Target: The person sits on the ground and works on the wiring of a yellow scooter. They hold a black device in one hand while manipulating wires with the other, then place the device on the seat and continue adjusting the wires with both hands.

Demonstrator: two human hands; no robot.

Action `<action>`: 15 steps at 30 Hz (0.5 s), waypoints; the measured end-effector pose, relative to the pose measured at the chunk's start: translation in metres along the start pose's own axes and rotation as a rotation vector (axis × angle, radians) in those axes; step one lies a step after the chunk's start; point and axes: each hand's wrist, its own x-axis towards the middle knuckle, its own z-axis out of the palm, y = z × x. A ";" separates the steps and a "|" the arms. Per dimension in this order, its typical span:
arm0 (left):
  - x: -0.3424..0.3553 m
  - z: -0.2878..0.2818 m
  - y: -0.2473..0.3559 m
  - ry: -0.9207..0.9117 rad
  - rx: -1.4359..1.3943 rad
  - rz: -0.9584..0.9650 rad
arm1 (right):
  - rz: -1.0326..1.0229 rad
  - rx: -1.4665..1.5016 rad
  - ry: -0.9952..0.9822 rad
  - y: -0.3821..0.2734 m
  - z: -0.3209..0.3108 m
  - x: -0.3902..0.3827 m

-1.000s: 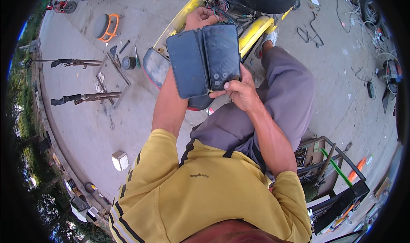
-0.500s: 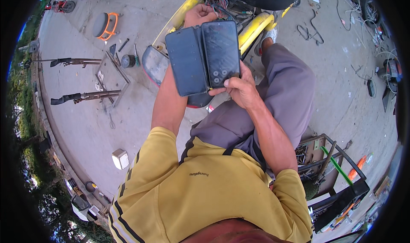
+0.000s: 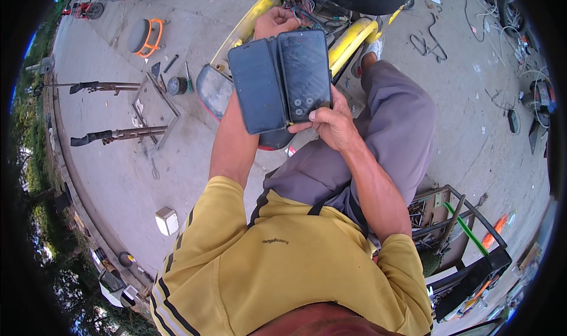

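My right hand (image 3: pixel 335 123) grips a smartphone (image 3: pixel 304 70) by its lower right corner, thumb over the lower part of the screen. The phone's dark flip case (image 3: pixel 256 88) hangs open to the left, and the screen is dark with several round icons low down. Beyond the case, my left hand (image 3: pixel 274 24) is closed, its fingertips pinched beside a bundle of coloured wires (image 3: pixel 304 4) in the opened body of a yellow scooter (image 3: pixel 353 41). Whatever the left fingers hold is too small to make out. The case covers my left wrist.
A round stool (image 3: pixel 146 37) with orange legs stands at the far left. Nearer lie a screwdriver (image 3: pixel 188 76), a dark roll (image 3: pixel 176 85) and a metal frame (image 3: pixel 158 108). A tool rack (image 3: pixel 455 224) stands at the right, and a black cable (image 3: pixel 434 40) lies on the ground.
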 end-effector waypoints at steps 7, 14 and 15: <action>0.001 0.000 -0.004 -0.017 -0.129 0.021 | 0.001 0.004 0.000 0.000 0.000 -0.001; -0.002 0.002 0.001 -0.015 -0.158 0.010 | -0.001 0.011 -0.001 -0.001 0.002 -0.001; -0.003 0.002 0.002 -0.013 -0.161 0.004 | -0.001 0.012 -0.001 -0.001 0.001 -0.001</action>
